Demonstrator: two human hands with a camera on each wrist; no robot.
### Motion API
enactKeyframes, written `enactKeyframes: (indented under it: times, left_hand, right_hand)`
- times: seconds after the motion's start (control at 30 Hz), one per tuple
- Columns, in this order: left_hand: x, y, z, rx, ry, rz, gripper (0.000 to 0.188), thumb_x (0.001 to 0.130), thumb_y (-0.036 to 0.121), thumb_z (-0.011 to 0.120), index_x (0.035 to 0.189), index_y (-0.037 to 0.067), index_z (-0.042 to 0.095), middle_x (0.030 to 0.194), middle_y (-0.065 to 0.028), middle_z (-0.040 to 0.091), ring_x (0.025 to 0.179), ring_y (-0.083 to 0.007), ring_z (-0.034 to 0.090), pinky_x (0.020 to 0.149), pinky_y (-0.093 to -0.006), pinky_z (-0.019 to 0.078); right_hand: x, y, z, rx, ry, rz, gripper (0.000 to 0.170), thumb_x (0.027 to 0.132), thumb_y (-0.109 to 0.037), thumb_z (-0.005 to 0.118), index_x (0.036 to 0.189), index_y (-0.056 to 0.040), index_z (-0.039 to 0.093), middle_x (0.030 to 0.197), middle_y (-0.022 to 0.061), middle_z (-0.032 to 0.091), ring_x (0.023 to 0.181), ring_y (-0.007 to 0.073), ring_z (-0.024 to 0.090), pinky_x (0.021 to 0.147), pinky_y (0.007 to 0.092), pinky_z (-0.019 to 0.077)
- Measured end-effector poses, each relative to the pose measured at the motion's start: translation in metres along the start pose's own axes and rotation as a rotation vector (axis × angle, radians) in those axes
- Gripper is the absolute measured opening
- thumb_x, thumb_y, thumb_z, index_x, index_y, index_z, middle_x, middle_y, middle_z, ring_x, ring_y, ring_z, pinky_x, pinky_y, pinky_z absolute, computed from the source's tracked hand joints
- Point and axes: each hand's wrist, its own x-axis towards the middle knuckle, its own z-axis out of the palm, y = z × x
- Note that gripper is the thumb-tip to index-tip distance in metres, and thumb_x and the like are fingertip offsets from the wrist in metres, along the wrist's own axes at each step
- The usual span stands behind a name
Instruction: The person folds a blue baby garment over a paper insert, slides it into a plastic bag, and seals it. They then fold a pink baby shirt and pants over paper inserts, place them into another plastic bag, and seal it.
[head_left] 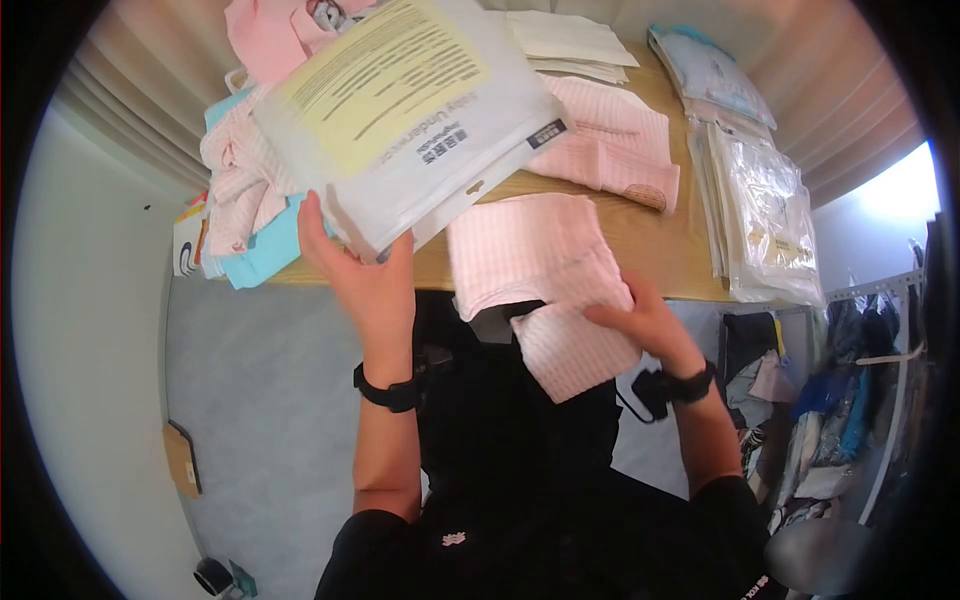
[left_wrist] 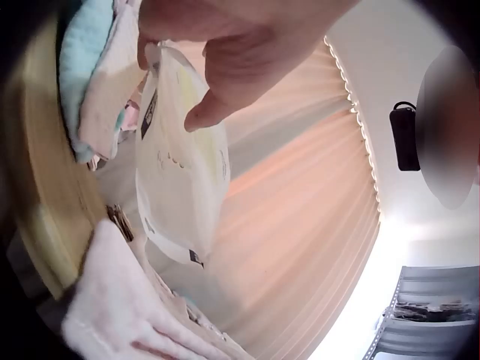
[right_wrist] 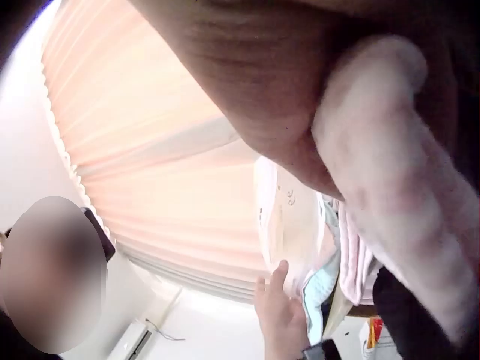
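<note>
My left hand (head_left: pixel 362 285) grips the near edge of a frosted plastic bag (head_left: pixel 400 190) with a yellow printed panel, tilted up over the table. In the left wrist view, the thumb of that hand (left_wrist: pixel 247 45) lies along one face of the bag (left_wrist: pixel 176 172). My right hand (head_left: pixel 655 325) pinches a folded pink ribbed garment (head_left: pixel 535 250) at its right side, thumb on top. Its lower flap hangs past the table's front edge. Close up in the right wrist view, the pink cloth (right_wrist: pixel 390 150) bulges beside the hand (right_wrist: pixel 247 82).
Another pink garment (head_left: pixel 620 140) lies behind on the wooden table (head_left: pixel 690 270). Clear plastic packages (head_left: pixel 760 210) are stacked at the right, white sheets (head_left: pixel 570 45) at the back. Pink and turquoise clothes (head_left: pixel 240 180) pile up at the left. Racks of clothes (head_left: pixel 850 400) stand right of the table.
</note>
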Motion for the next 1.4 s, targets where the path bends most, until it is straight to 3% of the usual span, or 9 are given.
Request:
enactKeyframes:
  times: [0.23, 0.5, 0.73, 0.87, 1.0, 1.2, 1.3, 1.33, 1.4]
  left_hand:
    - [-0.004, -0.004, 0.022, 0.211, -0.336, 0.053, 0.102, 0.077, 0.01, 0.085, 0.157, 0.002, 0.023, 0.161, -0.0241, 0.018, 0.148, -0.0389, 0.027, 0.118, -0.0493, 0.0314]
    - [-0.069, 0.0, -0.003, -0.586, -0.416, -0.741, 0.086, 0.09, 0.002, 0.073, 0.156, 0.004, 0.018, 0.148, -0.0158, 0.039, 0.136, -0.0284, 0.042, 0.113, -0.0385, 0.0382]
    - [-0.126, -0.008, -0.008, -0.729, -0.768, -1.27, 0.044, 0.097, 0.009, 0.068, 0.135, -0.004, 0.051, 0.125, -0.0116, 0.065, 0.11, -0.0165, 0.064, 0.096, -0.0318, 0.0515]
    - [-0.146, -0.008, -0.007, -0.459, -0.967, -0.81, 0.029, 0.096, 0.006, 0.068, 0.123, -0.005, 0.064, 0.119, -0.0089, 0.069, 0.106, -0.0125, 0.064, 0.096, -0.0302, 0.0516]
    - [-0.146, 0.004, -0.007, -0.419, -1.422, 0.049, 0.031, 0.08, -0.005, 0.07, 0.109, 0.005, 0.073, 0.129, -0.0139, 0.066, 0.123, -0.0343, 0.061, 0.102, -0.0392, 0.0505]
    - [-0.141, 0.027, -0.023, -0.319, -1.732, 0.009, 0.069, 0.075, 0.016, 0.081, 0.137, 0.003, 0.053, 0.141, -0.019, 0.056, 0.125, -0.0377, 0.058, 0.106, -0.0427, 0.0461]
    - [-0.145, 0.049, -0.022, -0.165, -1.668, 0.252, 0.086, 0.073, 0.029, 0.086, 0.142, 0.001, 0.044, 0.143, -0.0205, 0.051, 0.122, -0.0385, 0.058, 0.11, -0.0437, 0.0422]
    - [-0.152, 0.052, -0.021, -0.142, -1.614, 0.147, 0.069, 0.072, 0.024, 0.086, 0.132, 0.006, 0.056, 0.135, -0.0158, 0.059, 0.121, -0.0353, 0.059, 0.113, -0.0466, 0.0387]
    - [-0.154, 0.041, -0.016, -0.107, -1.596, 0.413, 0.059, 0.072, 0.02, 0.084, 0.125, 0.01, 0.062, 0.129, -0.0107, 0.063, 0.122, -0.0317, 0.059, 0.114, -0.0503, 0.0359]
  right_hand:
    - [-0.077, 0.055, 0.036, 0.863, 0.109, 0.289, 0.054, 0.09, -0.012, 0.062, 0.14, 0.004, 0.049, 0.131, 0.014, 0.063, 0.117, 0.0245, 0.063, 0.103, 0.0357, 0.0485]
    - [-0.1, 0.075, 0.051, 1.237, 0.05, 0.283, 0.055, 0.089, -0.01, 0.06, 0.14, 0.0064, 0.047, 0.132, 0.0172, 0.062, 0.117, 0.0267, 0.064, 0.103, 0.0387, 0.051]
    - [-0.119, 0.095, 0.048, 1.294, -0.13, 0.402, 0.054, 0.09, -0.01, 0.06, 0.14, 0.0068, 0.047, 0.131, 0.0178, 0.062, 0.114, 0.0256, 0.066, 0.101, 0.037, 0.053]
    - [-0.123, 0.104, 0.051, 1.352, -0.062, 0.543, 0.05, 0.093, -0.011, 0.056, 0.138, 0.0077, 0.047, 0.131, 0.0205, 0.062, 0.115, 0.0285, 0.066, 0.102, 0.0391, 0.0533]
    - [-0.127, 0.128, 0.057, 1.588, -0.086, 0.573, 0.044, 0.096, -0.011, 0.049, 0.136, 0.0085, 0.047, 0.127, 0.0246, 0.062, 0.115, 0.0326, 0.066, 0.105, 0.0438, 0.0538]
    - [-0.137, 0.15, 0.063, 1.667, -0.042, 0.639, 0.034, 0.097, -0.012, 0.044, 0.125, 0.0072, 0.053, 0.117, 0.0216, 0.066, 0.104, 0.0305, 0.071, 0.096, 0.0406, 0.0599]
    - [-0.138, 0.152, 0.06, 1.696, -0.066, 0.641, 0.032, 0.098, -0.013, 0.045, 0.123, 0.0056, 0.055, 0.114, 0.0201, 0.067, 0.1, 0.0274, 0.072, 0.092, 0.0391, 0.0615]
    - [-0.138, 0.16, 0.06, 1.721, -0.096, 0.634, 0.032, 0.098, -0.013, 0.045, 0.123, 0.0049, 0.055, 0.114, 0.0196, 0.068, 0.099, 0.027, 0.072, 0.09, 0.0383, 0.062]
    - [-0.137, 0.16, 0.062, 1.504, -0.062, 0.601, 0.047, 0.101, -0.03, 0.047, 0.133, 0.0037, 0.052, 0.129, 0.0208, 0.063, 0.116, 0.0297, 0.066, 0.101, 0.0437, 0.0552]
